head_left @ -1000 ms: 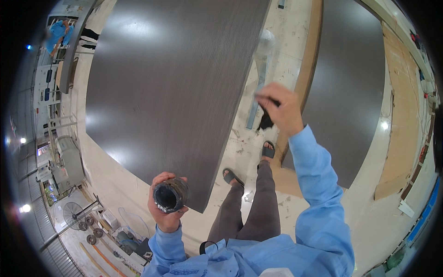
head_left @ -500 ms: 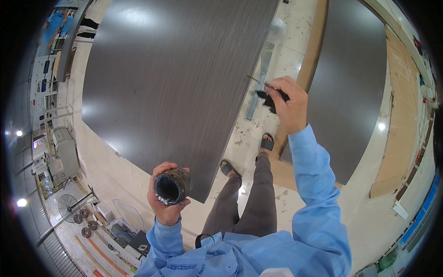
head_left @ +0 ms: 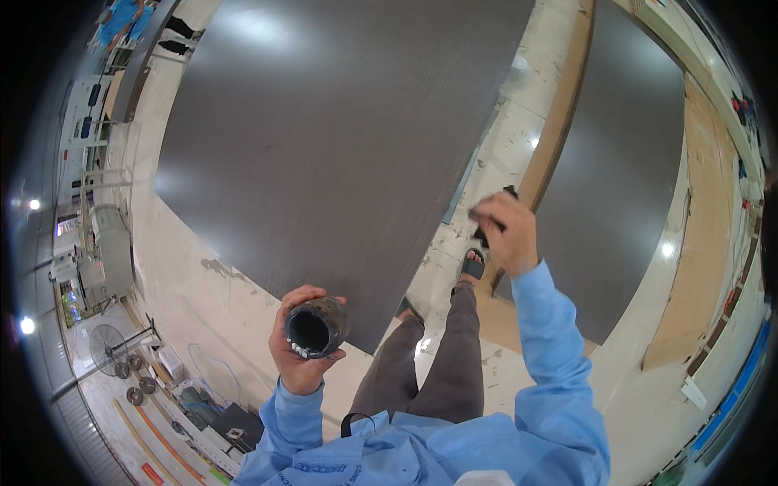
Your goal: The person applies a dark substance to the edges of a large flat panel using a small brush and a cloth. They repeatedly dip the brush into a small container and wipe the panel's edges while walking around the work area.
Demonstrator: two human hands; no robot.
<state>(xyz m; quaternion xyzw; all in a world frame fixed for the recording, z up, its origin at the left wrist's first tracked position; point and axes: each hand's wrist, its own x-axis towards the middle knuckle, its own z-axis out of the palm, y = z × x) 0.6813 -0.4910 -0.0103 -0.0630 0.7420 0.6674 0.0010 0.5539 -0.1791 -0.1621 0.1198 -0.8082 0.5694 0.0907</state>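
Note:
My left hand [head_left: 301,356] is wrapped round a dark, stained jar [head_left: 312,328], its open mouth facing up toward me. White blobs stick to the lower part of its rim, and the inside looks black. Over the gap between two panels, my right hand [head_left: 509,233] is closed, with black cloth-like material [head_left: 480,238] showing below the fingers. Motion blurs the fingertips, so the thin dark stick in them earlier cannot be made out. The large grey-brown wood-grain panel [head_left: 324,154] lies in front of me; the jar is above its near corner.
A second dark panel [head_left: 616,178] with a tan edge strip [head_left: 559,121] lies at the right. Beyond it is a brown board [head_left: 698,227]. My sandalled foot [head_left: 472,266] stands in the gap. A fan [head_left: 107,347] and machines are at the left; a person in blue [head_left: 123,23] is far left.
My right hand has drawn back toward me, away from the large panel's edge, and the thin stick no longer shows. The left hand still holds the jar. The view has shifted slightly.

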